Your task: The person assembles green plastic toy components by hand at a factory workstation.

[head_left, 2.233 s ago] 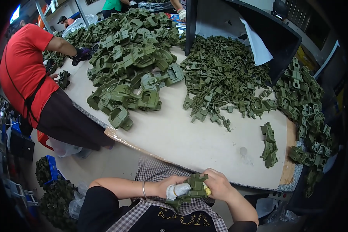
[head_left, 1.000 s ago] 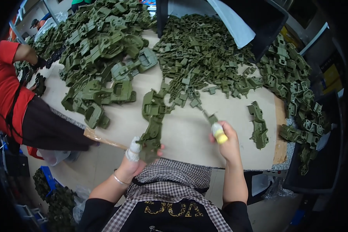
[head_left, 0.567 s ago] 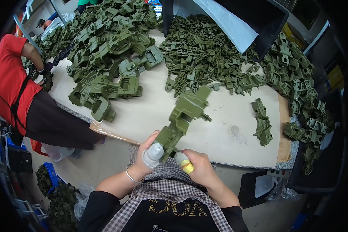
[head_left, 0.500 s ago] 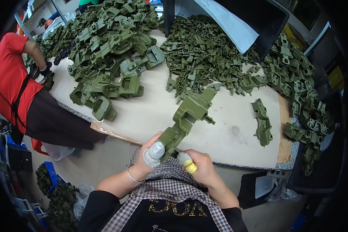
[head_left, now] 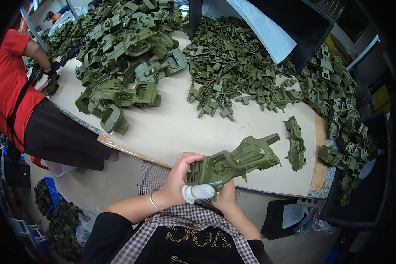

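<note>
A green moulded plastic toy vehicle body (head_left: 233, 160) is tilted over the table's near edge, its long end pointing right and away. My left hand (head_left: 187, 178) is closed around its left end, with the white-wrapped thumb on the near side and the fingers behind. Under the body, my right hand (head_left: 226, 198) is up against its near underside; most of its fingers are hidden behind the part. A long, narrow green plastic part (head_left: 296, 144) lies alone on the table to the right of the held body.
Large green vehicle bodies (head_left: 136, 48) are heaped at the table's (head_left: 180, 136) left. Small green parts (head_left: 233, 57) form a pile at the back centre, and more pieces (head_left: 339, 97) line the right edge. A person in a red shirt (head_left: 13, 83) works at the left.
The vehicle body has turned from pointing away to pointing right, showing another side. My left hand has shifted right, and my right hand has gone beneath the body.
</note>
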`<state>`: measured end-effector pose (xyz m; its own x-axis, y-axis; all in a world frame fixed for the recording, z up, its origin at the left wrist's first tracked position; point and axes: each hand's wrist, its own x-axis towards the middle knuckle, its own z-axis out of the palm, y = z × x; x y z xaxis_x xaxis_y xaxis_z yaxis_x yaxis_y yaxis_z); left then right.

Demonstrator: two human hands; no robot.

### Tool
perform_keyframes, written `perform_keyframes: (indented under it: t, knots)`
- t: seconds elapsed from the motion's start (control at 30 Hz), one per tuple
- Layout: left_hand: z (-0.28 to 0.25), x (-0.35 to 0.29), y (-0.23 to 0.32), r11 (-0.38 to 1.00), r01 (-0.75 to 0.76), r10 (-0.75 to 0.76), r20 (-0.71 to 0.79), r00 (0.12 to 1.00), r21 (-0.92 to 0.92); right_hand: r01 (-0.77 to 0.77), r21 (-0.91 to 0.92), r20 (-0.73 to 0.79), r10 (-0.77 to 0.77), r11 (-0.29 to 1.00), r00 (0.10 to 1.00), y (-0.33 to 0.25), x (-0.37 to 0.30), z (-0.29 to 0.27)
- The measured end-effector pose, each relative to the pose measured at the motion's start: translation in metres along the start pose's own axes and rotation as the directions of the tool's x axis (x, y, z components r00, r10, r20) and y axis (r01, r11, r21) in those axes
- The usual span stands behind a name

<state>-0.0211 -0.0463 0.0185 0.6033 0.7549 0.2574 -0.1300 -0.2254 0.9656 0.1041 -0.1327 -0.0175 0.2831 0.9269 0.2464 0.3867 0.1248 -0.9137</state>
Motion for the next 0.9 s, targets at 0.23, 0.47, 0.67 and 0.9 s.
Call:
perform_keyframes:
  t: [0.23, 0.47, 0.67, 0.9]
  knots:
    - [0.001, 0.008, -0.006, 0.984, -0.067, 0.087, 0.117, 0.989, -0.165, -0.095, 0.428, -0.077, 0.141, 0.899, 0.987, -0.005, 0.003, 0.018]
    - [0.011, 0.007, -0.011, 0.991, -0.087, 0.086, -0.013, 0.996, -0.1, -0.072, 0.247, -0.097, 0.099, 0.966, 0.99, -0.006, 0.012, 0.032]
    - [0.008, 0.015, -0.008, 0.871, 0.174, -0.202, -0.013, 0.979, -0.459, 0.018, 0.021, -0.039, -0.017, 1.0, 0.999, 0.005, 0.024, 0.017]
    - [-0.027, 0.049, -0.002, 0.65, 0.565, -0.439, 0.356, 0.825, -0.509, 0.086, -0.306, 0.519, 0.09, 0.948, 0.85, -0.029, 0.041, -0.055]
